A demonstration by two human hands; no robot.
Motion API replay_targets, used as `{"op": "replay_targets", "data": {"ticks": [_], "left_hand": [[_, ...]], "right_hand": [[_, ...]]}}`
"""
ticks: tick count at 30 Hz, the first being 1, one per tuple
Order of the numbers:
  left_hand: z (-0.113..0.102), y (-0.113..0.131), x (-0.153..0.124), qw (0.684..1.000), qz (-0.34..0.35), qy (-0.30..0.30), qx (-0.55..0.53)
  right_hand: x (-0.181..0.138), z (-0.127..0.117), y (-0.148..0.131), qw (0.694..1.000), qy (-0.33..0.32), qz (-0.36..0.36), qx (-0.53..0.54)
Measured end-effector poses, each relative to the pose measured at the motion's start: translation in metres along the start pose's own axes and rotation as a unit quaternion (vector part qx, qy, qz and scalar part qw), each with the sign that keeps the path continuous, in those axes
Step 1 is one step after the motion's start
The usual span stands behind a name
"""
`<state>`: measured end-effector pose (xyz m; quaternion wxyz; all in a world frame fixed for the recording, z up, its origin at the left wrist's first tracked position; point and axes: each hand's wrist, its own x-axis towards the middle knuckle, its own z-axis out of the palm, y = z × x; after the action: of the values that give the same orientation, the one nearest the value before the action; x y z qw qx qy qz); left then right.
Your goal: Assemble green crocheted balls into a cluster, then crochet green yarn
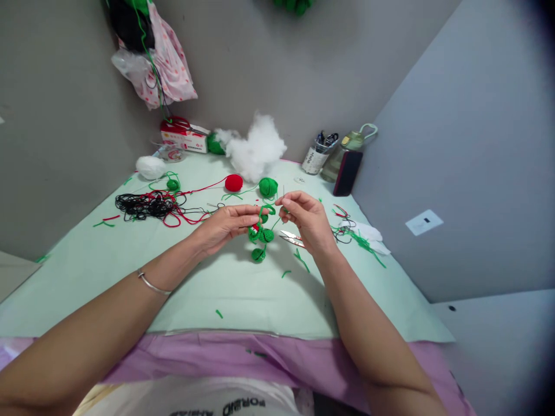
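My left hand (229,224) pinches a green crocheted piece (266,209) between thumb and fingers, with a looped strip standing up from it. Below the fingertips hang small round green balls (258,255) with dark lines, and a bit of red and white shows among them. Facing it, my right hand (306,216) is closed in a pinch on a thin upright needle (283,192). A strand of green yarn runs between the two hands. Scissors (291,236) lie on the table, partly hidden behind my right hand.
Behind the hands lie a red yarn ball (233,183), a green yarn ball (268,187) and white stuffing (255,147). Tangled black yarn (145,205) spreads at left. A pen cup (314,160), bottle (336,164) and phone (348,173) stand back right. Green scraps (302,260) dot the table.
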<state>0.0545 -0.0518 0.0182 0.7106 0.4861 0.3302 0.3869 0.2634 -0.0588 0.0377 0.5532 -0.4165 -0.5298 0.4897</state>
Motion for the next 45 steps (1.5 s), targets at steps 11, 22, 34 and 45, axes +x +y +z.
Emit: {"op": "replay_targets", "data": {"ticks": [11, 22, 34, 45], "left_hand": [[-0.002, -0.001, 0.001, 1.0, 0.012, -0.002, -0.004], [-0.001, -0.001, 0.001, 1.0, 0.012, -0.005, -0.002], [-0.002, -0.001, 0.001, 1.0, 0.011, 0.005, 0.008], [-0.002, -0.002, 0.002, 1.0, 0.014, 0.007, -0.006]], "right_hand": [[-0.002, 0.003, 0.001, 0.999, -0.033, 0.016, 0.008], [-0.008, 0.011, -0.001, 0.999, -0.028, 0.016, 0.011], [-0.01, 0.013, 0.001, 0.998, -0.055, 0.006, -0.009], [-0.012, 0.017, 0.0, 0.995, -0.059, -0.036, -0.065]]}}
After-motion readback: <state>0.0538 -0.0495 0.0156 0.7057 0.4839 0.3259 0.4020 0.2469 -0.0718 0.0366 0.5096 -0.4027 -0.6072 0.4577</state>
